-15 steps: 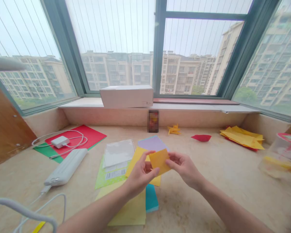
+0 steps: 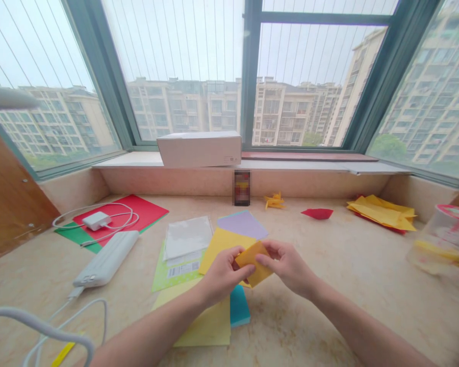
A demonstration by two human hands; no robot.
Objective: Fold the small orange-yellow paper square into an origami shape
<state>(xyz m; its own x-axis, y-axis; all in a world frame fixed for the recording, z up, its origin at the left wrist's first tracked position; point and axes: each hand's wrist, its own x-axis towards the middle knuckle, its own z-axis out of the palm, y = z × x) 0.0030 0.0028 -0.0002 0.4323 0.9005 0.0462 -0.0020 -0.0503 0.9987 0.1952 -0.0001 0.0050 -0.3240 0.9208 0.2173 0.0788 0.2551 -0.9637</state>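
Both hands pinch an orange paper (image 2: 254, 263) at centre frame.
Left hand (image 2: 222, 276) and right hand (image 2: 286, 265) grip opposite edges (steadying a fold) above a yellow sheet (image 2: 222, 242).

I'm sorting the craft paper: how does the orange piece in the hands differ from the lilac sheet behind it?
The orange piece is held off the counter, pinched by the left hand and right hand; the lilac sheet lies flat and untouched. The orange piece looks smaller and sits tilted; the lilac sheet looks larger. Both are plain coloured paper.
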